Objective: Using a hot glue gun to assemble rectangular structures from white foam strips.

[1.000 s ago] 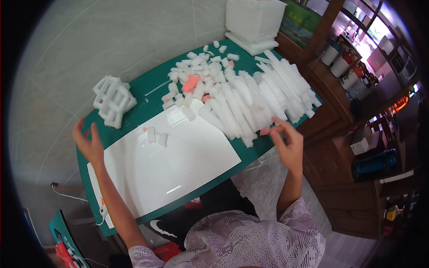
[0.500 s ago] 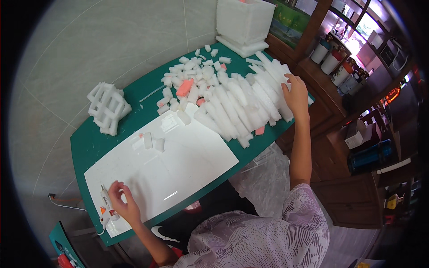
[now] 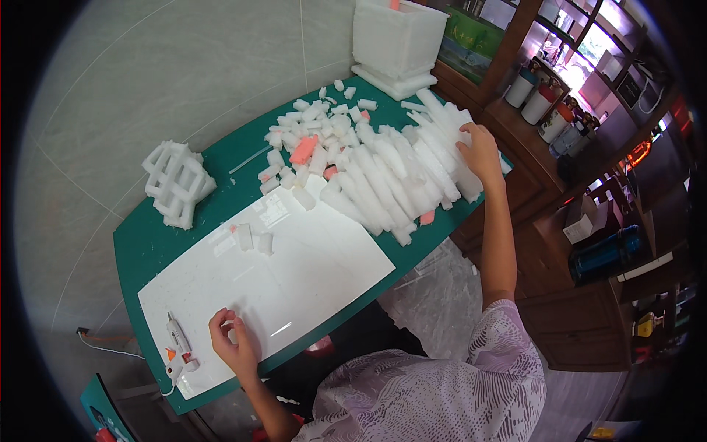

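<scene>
My right hand (image 3: 482, 155) is at the right end of a row of long white foam strips (image 3: 387, 173). Its fingertips touch or nearly touch the end strips, thumb apart from the fingers, with no strip clearly gripped. Over the white board (image 3: 317, 265) hovers my left hand (image 3: 234, 342), its fingers loosely curved and nothing visible between them. A white glue gun (image 3: 179, 342) with an orange trigger lies left of that hand, on the board's left end. Farther back on the board are two short foam pieces (image 3: 244, 237).
A pile of small foam chunks (image 3: 313, 121), some pink, lies behind the strips. An openwork foam lattice (image 3: 177, 184) stands at the green table's (image 3: 132, 247) left edge. A white foam box (image 3: 398, 40) stands at the back. Wooden cabinets (image 3: 567, 324) line the right.
My left hand has moved right, away from the glue gun, across the board. My right hand stays by the strips' right end. The view has shifted slightly.
</scene>
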The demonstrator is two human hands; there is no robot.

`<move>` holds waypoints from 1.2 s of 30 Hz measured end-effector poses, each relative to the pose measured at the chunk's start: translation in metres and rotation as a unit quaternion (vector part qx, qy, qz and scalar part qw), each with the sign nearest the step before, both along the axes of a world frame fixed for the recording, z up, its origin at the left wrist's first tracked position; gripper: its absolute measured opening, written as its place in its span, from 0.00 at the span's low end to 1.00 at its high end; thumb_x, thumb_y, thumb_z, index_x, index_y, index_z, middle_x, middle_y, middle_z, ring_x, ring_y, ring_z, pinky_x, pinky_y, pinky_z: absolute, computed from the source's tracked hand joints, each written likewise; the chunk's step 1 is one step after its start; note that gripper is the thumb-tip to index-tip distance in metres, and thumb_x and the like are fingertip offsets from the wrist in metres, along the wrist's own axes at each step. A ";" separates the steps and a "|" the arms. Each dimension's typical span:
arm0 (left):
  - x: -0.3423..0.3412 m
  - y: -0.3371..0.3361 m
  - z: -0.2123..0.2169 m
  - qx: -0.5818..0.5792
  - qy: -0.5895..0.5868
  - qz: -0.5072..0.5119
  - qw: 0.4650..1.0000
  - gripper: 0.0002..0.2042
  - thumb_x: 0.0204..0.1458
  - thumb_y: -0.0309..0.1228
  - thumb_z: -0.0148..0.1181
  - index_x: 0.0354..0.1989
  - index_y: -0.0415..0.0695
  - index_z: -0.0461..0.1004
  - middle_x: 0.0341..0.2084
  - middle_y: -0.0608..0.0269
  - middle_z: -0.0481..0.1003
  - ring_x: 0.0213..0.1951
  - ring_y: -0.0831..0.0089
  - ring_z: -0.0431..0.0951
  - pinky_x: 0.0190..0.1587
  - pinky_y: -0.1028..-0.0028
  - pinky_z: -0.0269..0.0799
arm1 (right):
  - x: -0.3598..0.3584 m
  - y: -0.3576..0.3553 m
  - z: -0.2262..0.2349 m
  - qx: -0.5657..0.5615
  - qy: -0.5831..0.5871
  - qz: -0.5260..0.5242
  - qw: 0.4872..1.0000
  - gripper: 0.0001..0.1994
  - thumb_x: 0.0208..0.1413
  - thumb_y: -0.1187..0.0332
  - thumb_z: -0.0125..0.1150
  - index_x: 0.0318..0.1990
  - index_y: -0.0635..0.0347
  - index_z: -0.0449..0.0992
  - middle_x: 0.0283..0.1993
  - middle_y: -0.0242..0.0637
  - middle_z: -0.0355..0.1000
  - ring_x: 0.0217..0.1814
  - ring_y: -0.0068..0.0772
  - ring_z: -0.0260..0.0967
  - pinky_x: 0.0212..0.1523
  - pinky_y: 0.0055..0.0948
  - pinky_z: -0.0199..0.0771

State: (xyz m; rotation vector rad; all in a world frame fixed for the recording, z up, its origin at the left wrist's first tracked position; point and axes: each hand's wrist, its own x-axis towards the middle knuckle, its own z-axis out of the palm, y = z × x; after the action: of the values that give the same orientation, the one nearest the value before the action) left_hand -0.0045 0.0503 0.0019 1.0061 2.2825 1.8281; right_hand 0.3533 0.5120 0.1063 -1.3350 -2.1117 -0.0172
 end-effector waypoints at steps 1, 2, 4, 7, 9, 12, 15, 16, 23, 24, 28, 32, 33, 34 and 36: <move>0.000 0.000 -0.001 0.000 0.000 -0.001 1.000 0.12 0.59 0.23 0.58 0.51 0.36 0.73 0.41 0.57 0.76 0.42 0.71 0.75 0.44 0.72 0.71 | 0.000 0.000 0.001 -0.017 0.014 0.004 1.000 0.19 0.48 0.73 0.69 0.50 0.61 0.76 0.45 0.51 0.78 0.50 0.55 0.75 0.52 0.43 0.74; -0.001 -0.002 -0.003 -0.008 -0.003 -0.008 1.000 0.13 0.59 0.23 0.58 0.52 0.36 0.72 0.41 0.58 0.76 0.44 0.72 0.75 0.45 0.72 0.71 | 0.000 0.000 0.002 -0.017 0.014 0.003 1.000 0.19 0.48 0.73 0.69 0.50 0.61 0.76 0.45 0.51 0.78 0.50 0.55 0.75 0.52 0.43 0.74; -0.001 -0.004 -0.005 -0.017 -0.006 -0.018 1.000 0.13 0.60 0.23 0.58 0.53 0.37 0.71 0.42 0.59 0.75 0.45 0.72 0.75 0.46 0.73 0.71 | 0.003 0.000 0.007 0.020 0.070 0.005 0.997 0.19 0.50 0.73 0.69 0.51 0.59 0.76 0.42 0.47 0.79 0.46 0.47 0.78 0.49 0.38 0.76; 0.000 -0.008 -0.006 -0.013 -0.008 -0.012 1.000 0.13 0.60 0.24 0.58 0.53 0.36 0.71 0.42 0.58 0.75 0.45 0.72 0.75 0.46 0.73 0.70 | 0.005 -0.008 0.033 -0.003 0.203 0.030 0.979 0.19 0.52 0.73 0.67 0.53 0.58 0.76 0.43 0.45 0.80 0.41 0.38 0.79 0.46 0.34 0.78; 0.001 -0.008 -0.006 0.004 -0.015 0.002 1.000 0.12 0.59 0.22 0.57 0.51 0.36 0.73 0.41 0.56 0.76 0.43 0.71 0.76 0.45 0.72 0.71 | 0.015 -0.009 0.046 -0.010 0.189 0.021 0.982 0.19 0.54 0.72 0.67 0.55 0.58 0.75 0.44 0.44 0.80 0.42 0.33 0.79 0.46 0.32 0.78; 0.001 -0.009 -0.008 0.000 -0.019 0.003 1.000 0.12 0.59 0.23 0.57 0.51 0.35 0.72 0.41 0.56 0.76 0.43 0.71 0.76 0.46 0.72 0.71 | 0.028 -0.009 0.052 -0.019 0.161 0.006 0.987 0.19 0.57 0.72 0.65 0.56 0.58 0.75 0.46 0.43 0.81 0.43 0.29 0.79 0.47 0.30 0.79; -0.002 -0.011 -0.012 -0.016 -0.026 -0.010 0.999 0.13 0.61 0.24 0.58 0.53 0.36 0.71 0.42 0.59 0.75 0.44 0.73 0.74 0.45 0.74 0.70 | 0.046 0.004 0.047 -0.024 0.152 0.014 0.988 0.19 0.54 0.72 0.66 0.54 0.61 0.76 0.45 0.45 0.81 0.41 0.34 0.79 0.46 0.31 0.78; -0.001 -0.011 -0.012 -0.015 -0.026 -0.010 1.000 0.13 0.61 0.24 0.58 0.53 0.36 0.71 0.42 0.59 0.75 0.44 0.73 0.74 0.45 0.74 0.70 | 0.052 0.009 0.046 -0.022 0.164 0.014 0.986 0.19 0.55 0.72 0.66 0.54 0.61 0.76 0.45 0.45 0.81 0.41 0.34 0.80 0.46 0.32 0.78; 0.000 -0.013 -0.012 -0.017 -0.031 -0.012 0.999 0.13 0.62 0.25 0.58 0.54 0.36 0.71 0.41 0.58 0.75 0.43 0.74 0.74 0.45 0.75 0.69 | 0.063 0.028 0.035 -0.084 0.098 0.056 0.990 0.17 0.57 0.71 0.64 0.54 0.61 0.77 0.46 0.45 0.81 0.47 0.36 0.80 0.49 0.33 0.78; 0.001 -0.013 -0.011 -0.020 -0.028 -0.012 0.999 0.13 0.62 0.25 0.57 0.54 0.36 0.71 0.41 0.58 0.75 0.43 0.74 0.74 0.44 0.75 0.69 | 0.063 0.029 0.034 -0.084 0.098 0.058 0.990 0.17 0.57 0.71 0.64 0.54 0.61 0.77 0.46 0.45 0.81 0.47 0.36 0.80 0.49 0.33 0.78; 0.001 -0.014 -0.014 -0.019 -0.021 -0.010 1.000 0.13 0.62 0.25 0.57 0.54 0.36 0.71 0.42 0.58 0.75 0.43 0.74 0.74 0.44 0.75 0.69 | 0.060 0.026 0.033 -0.107 0.097 0.051 0.988 0.18 0.56 0.70 0.65 0.55 0.61 0.77 0.50 0.45 0.80 0.46 0.35 0.79 0.51 0.32 0.77; 0.001 -0.015 -0.014 -0.022 -0.035 -0.008 0.999 0.13 0.62 0.25 0.57 0.54 0.36 0.70 0.42 0.58 0.75 0.43 0.74 0.74 0.45 0.75 0.69 | 0.056 0.017 0.038 -0.113 0.109 0.065 0.985 0.21 0.55 0.70 0.67 0.57 0.59 0.76 0.50 0.44 0.79 0.43 0.33 0.78 0.50 0.32 0.77; 0.000 -0.015 -0.014 -0.026 -0.044 -0.007 0.999 0.13 0.62 0.25 0.57 0.54 0.36 0.70 0.42 0.58 0.75 0.44 0.74 0.74 0.46 0.74 0.69 | 0.058 0.018 0.037 -0.113 0.109 0.064 0.985 0.21 0.55 0.70 0.67 0.57 0.59 0.76 0.50 0.44 0.79 0.43 0.33 0.78 0.50 0.32 0.77; 0.000 -0.014 -0.014 -0.026 -0.044 -0.008 0.999 0.13 0.62 0.25 0.57 0.54 0.36 0.70 0.42 0.58 0.75 0.44 0.74 0.74 0.46 0.74 0.69 | 0.059 0.019 0.036 -0.110 0.108 0.066 0.986 0.21 0.54 0.70 0.67 0.57 0.59 0.75 0.49 0.43 0.80 0.43 0.32 0.77 0.50 0.32 0.77; 0.001 -0.013 -0.012 -0.017 -0.038 -0.012 0.999 0.13 0.62 0.25 0.58 0.54 0.36 0.70 0.42 0.58 0.75 0.44 0.73 0.74 0.47 0.74 0.69 | 0.060 0.019 0.036 -0.108 0.106 0.068 0.986 0.22 0.54 0.71 0.68 0.57 0.59 0.75 0.48 0.42 0.80 0.42 0.31 0.77 0.49 0.32 0.77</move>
State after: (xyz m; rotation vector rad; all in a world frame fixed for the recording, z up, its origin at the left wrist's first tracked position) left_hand -0.0033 0.0374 -0.0105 0.9385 2.2409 1.7790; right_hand 0.4133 0.5306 0.1424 -1.2476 -2.0598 0.4036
